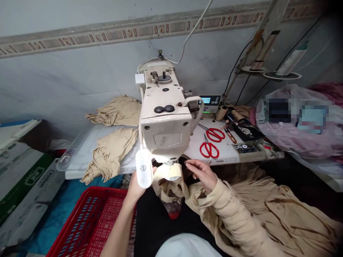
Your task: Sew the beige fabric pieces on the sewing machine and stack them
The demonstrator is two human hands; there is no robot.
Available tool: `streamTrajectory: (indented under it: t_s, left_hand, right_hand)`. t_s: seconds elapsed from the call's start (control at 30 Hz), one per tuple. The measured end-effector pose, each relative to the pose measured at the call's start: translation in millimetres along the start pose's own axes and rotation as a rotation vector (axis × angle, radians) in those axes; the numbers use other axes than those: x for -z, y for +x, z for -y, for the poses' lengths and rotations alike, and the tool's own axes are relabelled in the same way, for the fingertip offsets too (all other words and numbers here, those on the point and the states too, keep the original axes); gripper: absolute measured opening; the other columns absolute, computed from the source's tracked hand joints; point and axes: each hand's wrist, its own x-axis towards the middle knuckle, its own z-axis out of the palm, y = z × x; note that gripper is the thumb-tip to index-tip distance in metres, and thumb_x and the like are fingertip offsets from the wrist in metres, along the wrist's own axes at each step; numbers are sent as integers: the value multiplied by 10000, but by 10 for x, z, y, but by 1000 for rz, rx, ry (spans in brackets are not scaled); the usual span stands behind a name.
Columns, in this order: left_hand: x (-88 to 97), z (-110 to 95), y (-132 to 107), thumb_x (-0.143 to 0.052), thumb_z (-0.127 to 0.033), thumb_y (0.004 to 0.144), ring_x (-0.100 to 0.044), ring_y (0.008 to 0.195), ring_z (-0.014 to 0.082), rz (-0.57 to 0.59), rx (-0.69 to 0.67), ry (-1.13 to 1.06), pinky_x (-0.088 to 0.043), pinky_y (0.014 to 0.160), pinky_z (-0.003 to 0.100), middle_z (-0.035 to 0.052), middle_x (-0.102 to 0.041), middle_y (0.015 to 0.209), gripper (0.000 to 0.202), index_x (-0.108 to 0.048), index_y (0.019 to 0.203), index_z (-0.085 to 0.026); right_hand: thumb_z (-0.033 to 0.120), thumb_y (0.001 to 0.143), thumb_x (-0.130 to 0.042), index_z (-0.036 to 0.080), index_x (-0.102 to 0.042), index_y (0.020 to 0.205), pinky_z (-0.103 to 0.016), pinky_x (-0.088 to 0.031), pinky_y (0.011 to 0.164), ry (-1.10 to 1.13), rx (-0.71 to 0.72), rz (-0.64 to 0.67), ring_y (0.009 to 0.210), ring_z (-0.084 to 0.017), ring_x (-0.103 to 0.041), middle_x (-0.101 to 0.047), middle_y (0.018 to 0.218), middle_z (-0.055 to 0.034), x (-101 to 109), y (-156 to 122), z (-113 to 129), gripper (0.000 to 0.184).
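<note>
A cream industrial sewing machine [166,114] stands on a white table [227,151]. Beige fabric [171,173] sits under its needle, lit by a small white lamp [144,167]. My left hand [138,185] is partly hidden behind the lamp and holds the fabric at the left of the needle. My right hand [202,173] rests just right of the needle, fingers curled, pinching the fabric edge. More of the beige garment [257,214] drapes over my right forearm and lap.
Two red scissors [211,141] lie on the table right of the machine, by a control panel [210,103] and a small parts tray [248,147]. Beige fabric pieces [112,150] lie at left. A red basket [91,225] sits low left; thread cones [268,46] stand at upper right.
</note>
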Motion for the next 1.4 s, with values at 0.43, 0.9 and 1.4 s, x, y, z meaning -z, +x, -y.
streamTrajectory:
  t_s: [0.43, 0.9, 1.4]
  left_hand:
    - [-49, 56, -430, -777, -487, 819, -386, 354, 54, 172, 320, -347, -286, 336, 152, -43, -521, 510, 371, -697, 848, -127]
    - [-310, -523, -476, -787, -370, 847, -625, 814, 182, 633, -153, -85, -461, 690, 242, 69, -708, 921, 249, -752, 946, -144]
    - [-159, -251, -642, -676, -448, 930, -382, 514, 77, 324, 118, -320, -301, 479, 189, -48, -462, 628, 336, -700, 1016, -123]
  right_hand:
    - [478, 695, -895, 146, -772, 1076, -287, -534, 641, -233, 31, 436, 739, -181, -667, -769, 962, -102, -404, -526, -179, 521]
    - [455, 808, -786, 147, -618, 648, -191, -255, 414, -449, -100, 901, 451, -58, -354, -424, 506, 75, -180, -648, 241, 386]
    - [477, 833, -761, 110, -753, 774, -248, -366, 529, -189, -35, 427, 560, -115, -482, -624, 619, -17, -166, -499, 244, 373]
